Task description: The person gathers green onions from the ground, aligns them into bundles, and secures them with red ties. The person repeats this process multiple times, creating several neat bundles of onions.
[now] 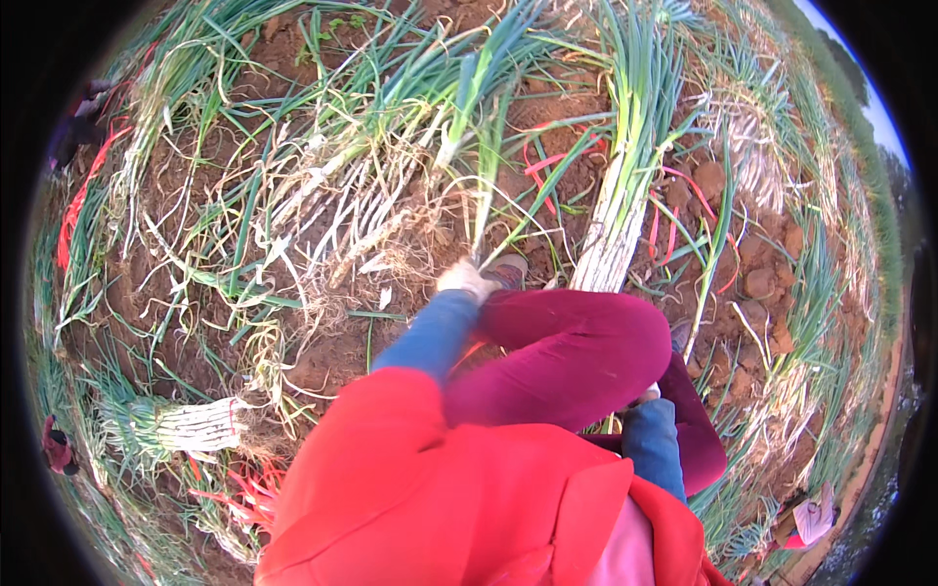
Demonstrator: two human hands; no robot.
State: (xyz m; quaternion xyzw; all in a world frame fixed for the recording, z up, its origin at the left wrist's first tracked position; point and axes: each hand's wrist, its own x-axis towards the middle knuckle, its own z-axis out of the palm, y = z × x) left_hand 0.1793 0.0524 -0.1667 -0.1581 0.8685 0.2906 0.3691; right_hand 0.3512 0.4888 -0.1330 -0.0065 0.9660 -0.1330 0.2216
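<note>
Our left hand (469, 281) has a green onion (485, 186) clasped, left of the big bundle (622, 186) (can't tell right hand (647, 394) grip); probably light, soft-leaved, so we'd hold low.

Bright daylight; pale sky (879, 115) upper right. Shadows soft. Fisheye bends edges, rim black. Left hand (467, 280) slightly blurred.

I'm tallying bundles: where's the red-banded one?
In the head view, the red-banded onion bundle lies at lower left, left of the red jacket, just above loose red strips.
</note>
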